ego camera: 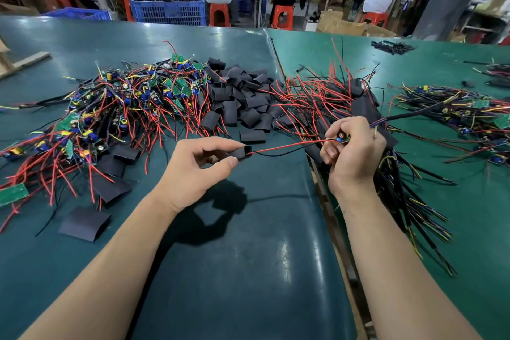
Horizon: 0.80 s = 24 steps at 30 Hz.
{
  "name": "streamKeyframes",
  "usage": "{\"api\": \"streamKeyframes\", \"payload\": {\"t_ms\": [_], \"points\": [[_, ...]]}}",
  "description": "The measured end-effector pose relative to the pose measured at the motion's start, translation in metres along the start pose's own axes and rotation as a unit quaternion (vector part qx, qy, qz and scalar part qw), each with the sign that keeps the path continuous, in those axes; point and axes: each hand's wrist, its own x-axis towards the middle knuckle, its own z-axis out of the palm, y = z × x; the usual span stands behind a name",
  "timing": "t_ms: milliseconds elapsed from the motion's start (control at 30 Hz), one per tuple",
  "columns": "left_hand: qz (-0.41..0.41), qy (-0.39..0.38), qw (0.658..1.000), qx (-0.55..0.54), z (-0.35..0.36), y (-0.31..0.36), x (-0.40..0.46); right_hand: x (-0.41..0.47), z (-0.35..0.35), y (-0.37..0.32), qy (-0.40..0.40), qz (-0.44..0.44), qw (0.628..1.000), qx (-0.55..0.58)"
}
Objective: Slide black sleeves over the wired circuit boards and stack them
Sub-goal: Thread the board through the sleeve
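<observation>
The left hand [197,163] pinches a black sleeve [242,152] threaded on the red and black wires [281,149]. The right hand [352,146], at 3 o'clock, grips the circuit board [343,138]. Keep the wires taut and draw the sleeve straight toward the board.

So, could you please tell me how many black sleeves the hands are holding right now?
1: the black sleeve, pinched by the left hand, with red and black wires entering it. The right hand grips a circuit board; its palm could hide another.
</observation>
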Motion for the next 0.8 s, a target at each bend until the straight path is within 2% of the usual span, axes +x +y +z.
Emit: {"api": "streamKeyframes", "payload": {"t_ms": [200,400,633,800], "points": [[0.006,-0.025,0.999,0.029,0.004,0.0,-0.001,0.0,-0.001,0.001,-0.017,-0.018,1.0,-0.015],[0.02,-0.036,0.993,0.113,0.006,0.0,-0.001,-0.003,-0.001,0.003,-0.079,-0.023,0.996,-0.02],[0.051,0.007,0.985,0.166,0.008,0.002,-0.004,-0.008,0.003,0.009,-0.185,0.045,0.98,-0.049],[0.073,0.004,0.973,0.218,0.014,0.003,-0.005,-0.014,0.003,0.012,-0.268,0.086,0.955,-0.095]]}}
